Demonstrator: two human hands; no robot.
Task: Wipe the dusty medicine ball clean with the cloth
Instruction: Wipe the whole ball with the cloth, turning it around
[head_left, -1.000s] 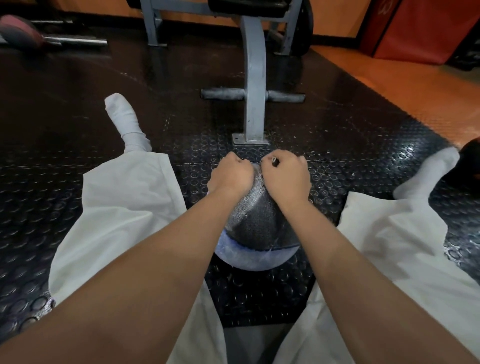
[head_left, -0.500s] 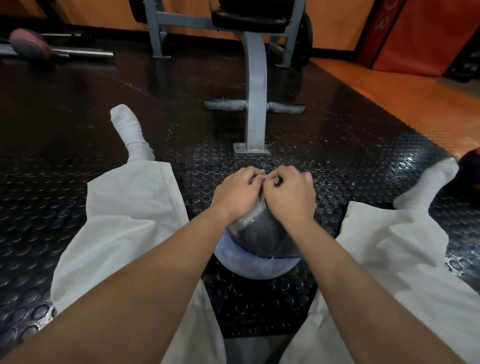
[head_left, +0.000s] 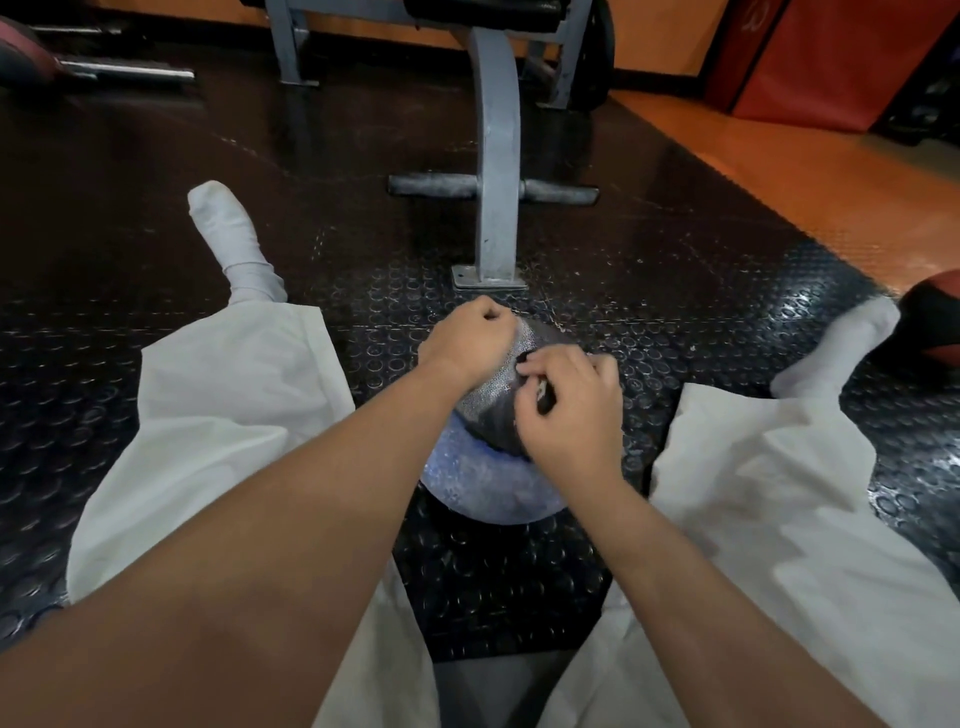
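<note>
We see the medicine ball (head_left: 488, 486) resting on the black studded floor mat (head_left: 675, 291), just below the middle of the view, between the person's spread legs in white trousers (head_left: 223, 415). Its lower half shows pale blue and speckled. A dark grey cloth (head_left: 493, 400) with a fine meshed look is draped over its top and hides the upper half.

The left hand (head_left: 470, 340) sits at about 11 o'clock on the ball, closed into a fist that bunches the far edge of the cloth. The right hand (head_left: 571, 415) lies at about 2 o'clock on the ball, on top of the cloth. Its fingers (head_left: 569, 364) are curled and drawn together against the thumb, pinching the cloth. A small black piece shows in that pinch, and we cannot tell whether it is a fold of the cloth. The two hands are near each other but apart, with cloth stretched between them.

At 12 o'clock from the ball, the grey steel post of a bench frame (head_left: 498, 171) stands with its foot plate on the mat, close to the left hand. A white sock (head_left: 228, 239) lies at 10 o'clock, and the other sock (head_left: 841, 353) at 2 o'clock. Beside that one, at the edge of the view, sits a second, reddish ball (head_left: 935, 322). A barbell (head_left: 124, 75) lies far off at 10 o'clock. A red pad (head_left: 831, 57) stands at 1 o'clock, beyond a strip of orange floor (head_left: 779, 166).
</note>
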